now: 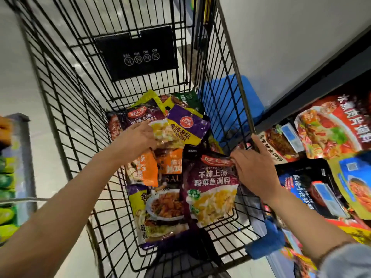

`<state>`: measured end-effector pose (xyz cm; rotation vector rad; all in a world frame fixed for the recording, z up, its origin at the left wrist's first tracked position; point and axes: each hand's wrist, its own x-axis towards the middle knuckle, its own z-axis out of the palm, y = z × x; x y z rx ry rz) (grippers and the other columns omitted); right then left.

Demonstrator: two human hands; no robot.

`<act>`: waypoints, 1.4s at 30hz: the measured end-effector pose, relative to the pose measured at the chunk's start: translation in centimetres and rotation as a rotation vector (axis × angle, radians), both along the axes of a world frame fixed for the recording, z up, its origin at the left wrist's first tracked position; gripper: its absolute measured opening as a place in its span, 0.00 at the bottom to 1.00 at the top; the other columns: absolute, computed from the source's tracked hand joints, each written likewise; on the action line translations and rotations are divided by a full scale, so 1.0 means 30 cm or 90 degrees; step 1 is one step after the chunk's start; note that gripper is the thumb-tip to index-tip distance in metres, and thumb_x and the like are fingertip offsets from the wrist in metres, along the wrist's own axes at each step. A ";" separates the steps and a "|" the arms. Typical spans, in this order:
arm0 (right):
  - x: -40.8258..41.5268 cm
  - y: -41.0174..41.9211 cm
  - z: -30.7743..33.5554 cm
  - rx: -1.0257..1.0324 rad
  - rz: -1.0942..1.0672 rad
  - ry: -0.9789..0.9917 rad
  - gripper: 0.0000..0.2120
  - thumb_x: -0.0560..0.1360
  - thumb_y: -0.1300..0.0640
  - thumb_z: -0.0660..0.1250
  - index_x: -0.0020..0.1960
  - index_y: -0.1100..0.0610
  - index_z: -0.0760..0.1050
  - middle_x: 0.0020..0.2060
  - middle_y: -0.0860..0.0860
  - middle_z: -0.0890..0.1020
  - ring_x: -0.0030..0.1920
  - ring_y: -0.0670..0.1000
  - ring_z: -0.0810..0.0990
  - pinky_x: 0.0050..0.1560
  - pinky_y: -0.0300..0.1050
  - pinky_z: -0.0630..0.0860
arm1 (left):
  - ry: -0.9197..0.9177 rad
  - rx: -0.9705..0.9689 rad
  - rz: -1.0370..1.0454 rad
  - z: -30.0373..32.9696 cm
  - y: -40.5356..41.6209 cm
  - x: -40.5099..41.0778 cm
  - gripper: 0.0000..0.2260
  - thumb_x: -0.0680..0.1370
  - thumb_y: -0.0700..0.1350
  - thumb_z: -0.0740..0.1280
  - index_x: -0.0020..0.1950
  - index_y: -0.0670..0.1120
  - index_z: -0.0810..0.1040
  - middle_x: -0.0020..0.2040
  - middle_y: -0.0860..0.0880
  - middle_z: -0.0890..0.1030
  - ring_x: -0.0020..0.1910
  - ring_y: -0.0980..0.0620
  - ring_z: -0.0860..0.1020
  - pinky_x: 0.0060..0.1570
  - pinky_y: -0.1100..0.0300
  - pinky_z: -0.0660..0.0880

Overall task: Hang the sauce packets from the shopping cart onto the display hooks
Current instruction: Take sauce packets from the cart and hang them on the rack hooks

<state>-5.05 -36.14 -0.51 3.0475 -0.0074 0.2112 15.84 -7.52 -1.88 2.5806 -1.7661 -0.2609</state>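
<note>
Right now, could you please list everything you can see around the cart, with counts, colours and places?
Shopping cart: one, black wire, centre.
Black placard: one, on the cart's far end wall.
Purple packet: one, dark purple with yellow food picture, near right of the cart, gripped by the right hand.
Purple-and-yellow packet: one, mid cart, gripped by the left hand.
Other sauce packets: several, orange, purple, yellow and green, piled in the cart; exact count unclear.
Display packets: several, red, black and blue, at right.
Blue object: one, outside the cart's right wall.
Green goods: blurred, far left.
Left hand: in the cart.
Right hand: at the cart's right wall.
</note>
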 end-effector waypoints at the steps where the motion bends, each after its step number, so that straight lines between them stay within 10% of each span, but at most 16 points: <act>1: 0.001 0.003 0.008 -0.006 -0.001 0.018 0.06 0.70 0.66 0.68 0.41 0.55 0.77 0.30 0.49 0.80 0.32 0.53 0.79 0.70 0.57 0.61 | -0.011 -0.022 -0.004 0.025 0.034 -0.025 0.10 0.65 0.41 0.77 0.44 0.48 0.82 0.43 0.49 0.82 0.52 0.43 0.78 0.56 0.45 0.74; 11: -0.044 0.085 0.088 -0.033 -0.027 0.036 0.09 0.61 0.66 0.73 0.36 0.56 0.76 0.30 0.50 0.78 0.38 0.55 0.79 0.62 0.57 0.61 | 0.013 -0.176 0.107 0.355 0.230 -0.311 0.06 0.71 0.45 0.72 0.47 0.51 0.82 0.47 0.54 0.83 0.48 0.51 0.80 0.55 0.47 0.74; 20: -0.297 0.191 0.224 0.068 -0.143 -0.084 0.07 0.69 0.59 0.64 0.35 0.55 0.78 0.28 0.51 0.77 0.39 0.57 0.77 0.47 0.52 0.62 | 0.077 -0.298 0.267 0.447 0.216 -0.513 0.14 0.73 0.57 0.59 0.44 0.52 0.82 0.38 0.59 0.80 0.37 0.57 0.76 0.35 0.64 0.70; 33: -0.220 0.124 0.166 0.016 -0.259 -0.019 0.07 0.62 0.65 0.76 0.33 0.57 0.80 0.34 0.53 0.82 0.43 0.57 0.81 0.51 0.51 0.60 | 0.074 -0.016 0.334 0.071 -0.077 -0.356 0.11 0.79 0.50 0.61 0.59 0.51 0.76 0.51 0.49 0.80 0.52 0.46 0.77 0.42 0.55 0.73; 38: -0.196 0.102 0.120 -0.018 -0.273 -0.007 0.07 0.64 0.65 0.73 0.38 0.56 0.79 0.35 0.51 0.81 0.45 0.56 0.80 0.52 0.50 0.61 | 0.125 0.148 0.358 -0.112 -0.096 -0.305 0.22 0.80 0.52 0.57 0.74 0.50 0.60 0.69 0.45 0.69 0.67 0.42 0.67 0.64 0.46 0.65; 42: -0.217 0.111 0.074 -0.089 -0.281 0.012 0.02 0.74 0.60 0.63 0.44 0.55 0.74 0.38 0.51 0.78 0.44 0.56 0.77 0.51 0.50 0.63 | 0.192 0.170 0.340 -0.201 -0.075 -0.294 0.28 0.78 0.49 0.62 0.76 0.50 0.57 0.73 0.44 0.63 0.70 0.40 0.62 0.62 0.41 0.69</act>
